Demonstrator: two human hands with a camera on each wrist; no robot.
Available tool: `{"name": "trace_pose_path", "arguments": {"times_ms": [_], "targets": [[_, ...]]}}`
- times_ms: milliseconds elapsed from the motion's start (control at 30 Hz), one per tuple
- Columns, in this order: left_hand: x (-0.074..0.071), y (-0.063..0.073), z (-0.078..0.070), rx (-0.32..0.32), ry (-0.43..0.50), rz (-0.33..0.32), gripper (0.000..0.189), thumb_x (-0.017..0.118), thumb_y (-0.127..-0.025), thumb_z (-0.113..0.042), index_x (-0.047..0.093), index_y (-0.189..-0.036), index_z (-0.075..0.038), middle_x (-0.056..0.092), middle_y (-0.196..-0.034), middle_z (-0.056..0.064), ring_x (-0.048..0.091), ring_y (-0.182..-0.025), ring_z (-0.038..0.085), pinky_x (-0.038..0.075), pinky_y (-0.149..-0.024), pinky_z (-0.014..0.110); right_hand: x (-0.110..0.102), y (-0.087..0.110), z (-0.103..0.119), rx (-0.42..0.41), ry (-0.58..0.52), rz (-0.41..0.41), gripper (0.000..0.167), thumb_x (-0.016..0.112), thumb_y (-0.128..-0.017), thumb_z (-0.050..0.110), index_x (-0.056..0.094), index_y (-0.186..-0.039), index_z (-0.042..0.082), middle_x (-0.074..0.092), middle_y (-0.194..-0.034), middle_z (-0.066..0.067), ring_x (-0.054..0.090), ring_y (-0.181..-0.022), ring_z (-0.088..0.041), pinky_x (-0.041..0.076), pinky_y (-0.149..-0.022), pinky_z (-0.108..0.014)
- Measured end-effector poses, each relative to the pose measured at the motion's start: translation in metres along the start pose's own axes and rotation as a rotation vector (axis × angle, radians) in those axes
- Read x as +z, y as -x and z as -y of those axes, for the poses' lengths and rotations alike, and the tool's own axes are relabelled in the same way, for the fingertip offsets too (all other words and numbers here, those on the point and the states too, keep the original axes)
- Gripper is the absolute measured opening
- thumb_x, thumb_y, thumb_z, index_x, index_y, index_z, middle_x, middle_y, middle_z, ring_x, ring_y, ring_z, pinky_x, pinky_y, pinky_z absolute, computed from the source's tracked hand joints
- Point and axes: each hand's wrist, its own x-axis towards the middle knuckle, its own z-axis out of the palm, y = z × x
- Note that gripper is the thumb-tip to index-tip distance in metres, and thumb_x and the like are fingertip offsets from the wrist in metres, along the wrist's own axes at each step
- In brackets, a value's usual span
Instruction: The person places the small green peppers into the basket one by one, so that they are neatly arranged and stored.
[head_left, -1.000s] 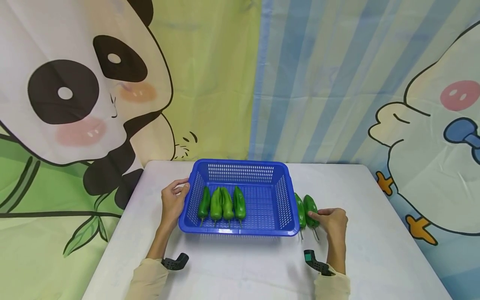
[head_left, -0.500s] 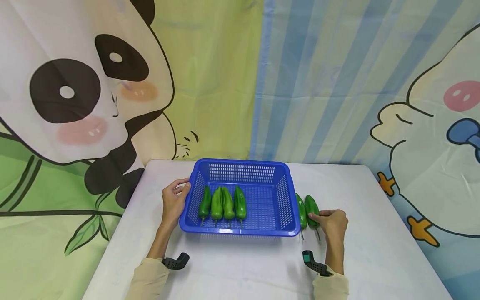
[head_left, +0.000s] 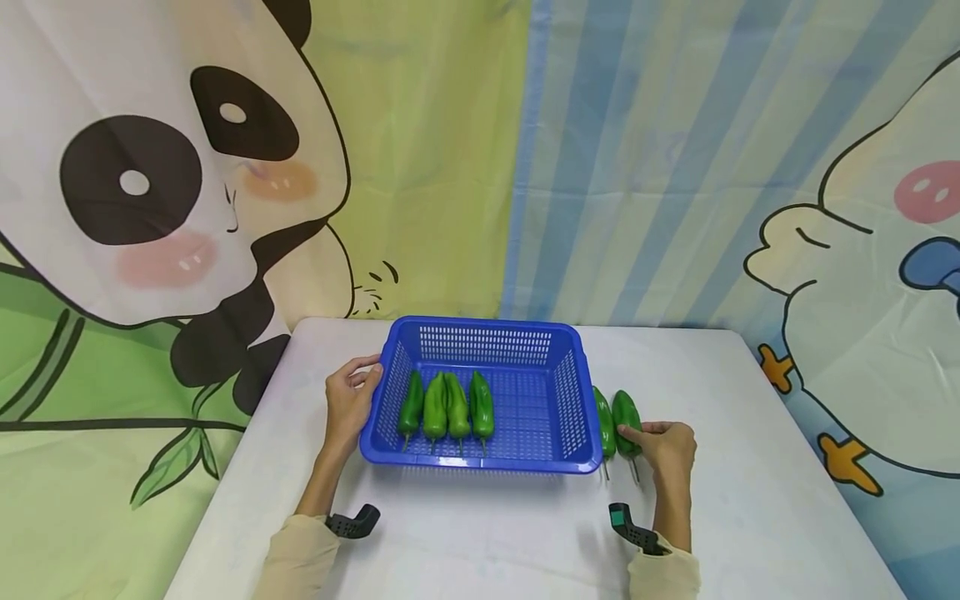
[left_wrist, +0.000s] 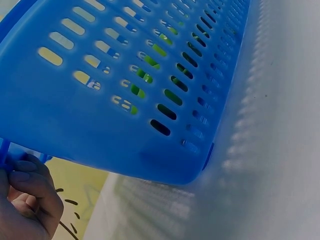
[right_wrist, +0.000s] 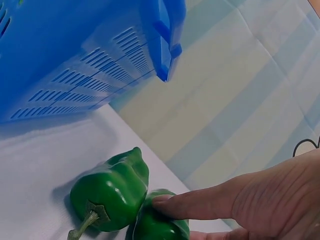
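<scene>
My left hand (head_left: 348, 406) grips the left rim of a blue plastic basket (head_left: 480, 459); in the left wrist view its curled fingers (left_wrist: 37, 187) sit at the rim's edge. Inside the basket, several green peppers (head_left: 457, 408) lie side by side in its left half, stems toward me. On the right, my right hand (head_left: 670, 450) pinches a green pepper (head_left: 625, 408) that lies on the table, the thumb (right_wrist: 187, 205) pressed on its side. Another green pepper (right_wrist: 111, 192) lies between that one and the basket, partly covered by the basket in the head view.
A white table (head_left: 480, 533) carries everything. Behind it hangs a printed curtain (head_left: 427, 167) with a panda and a white cartoon animal. Each wrist wears a black camera mount, such as the right one's mount (head_left: 636, 529).
</scene>
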Motion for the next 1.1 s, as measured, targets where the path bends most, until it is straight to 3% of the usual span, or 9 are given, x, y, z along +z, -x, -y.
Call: {"name": "trace_pose_path", "arguments": {"times_ms": [700,833,933,1033,1100], "targets": [[-0.001,0.000,-0.002,-0.003,0.010,0.002,0.030,0.068,-0.110,-0.019,0.074,-0.132,-0.001,0.078,-0.099,0.034,0.074,-0.062,0.007,0.059,-0.058,0.021,-0.007,-0.006,0.001,0.090,-0.123,0.050,0.047,0.089,-0.091,0.020,0.068,-0.121,-0.007,0.064,-0.123,-0.027,0.061,-0.099,-0.032,0.054,-0.089,-0.043],[-0.001,-0.001,-0.002,-0.010,0.002,0.003,0.030,0.068,-0.110,-0.019,0.074,-0.132,-0.001,0.078,-0.101,0.034,0.074,-0.063,0.007,0.059,-0.059,0.021,-0.011,-0.005,0.002,0.096,-0.171,0.064,0.050,0.089,-0.091,0.022,0.067,-0.125,-0.007,0.061,-0.131,-0.028,0.063,-0.102,-0.034,0.053,-0.104,-0.058],[0.000,-0.001,-0.003,-0.012,0.000,0.010,0.031,0.067,-0.110,-0.020,0.074,-0.133,-0.001,0.078,-0.103,0.035,0.075,-0.064,0.007,0.060,-0.059,0.021,-0.014,-0.004,0.004,0.104,-0.233,0.079,0.056,0.089,-0.091,0.023,0.064,-0.130,-0.009,0.058,-0.140,-0.030,0.065,-0.108,-0.040,0.041,-0.120,-0.072],[0.000,0.000,-0.003,-0.016,-0.002,0.013,0.031,0.067,-0.110,-0.021,0.074,-0.133,-0.001,0.078,-0.103,0.035,0.075,-0.064,0.008,0.060,-0.059,0.021,-0.016,-0.003,0.005,0.109,-0.282,0.101,0.060,0.090,-0.090,0.022,0.062,-0.133,-0.009,0.055,-0.146,-0.031,0.066,-0.113,-0.041,0.032,-0.122,-0.079],[0.000,0.000,-0.003,-0.019,-0.001,0.014,0.031,0.067,-0.110,-0.020,0.074,-0.133,-0.002,0.078,-0.103,0.035,0.075,-0.064,0.008,0.060,-0.059,0.021,-0.018,-0.002,0.006,0.111,-0.307,0.116,0.061,0.091,-0.090,0.022,0.062,-0.134,-0.009,0.055,-0.147,-0.030,0.068,-0.107,-0.036,0.025,-0.122,-0.083]]}}
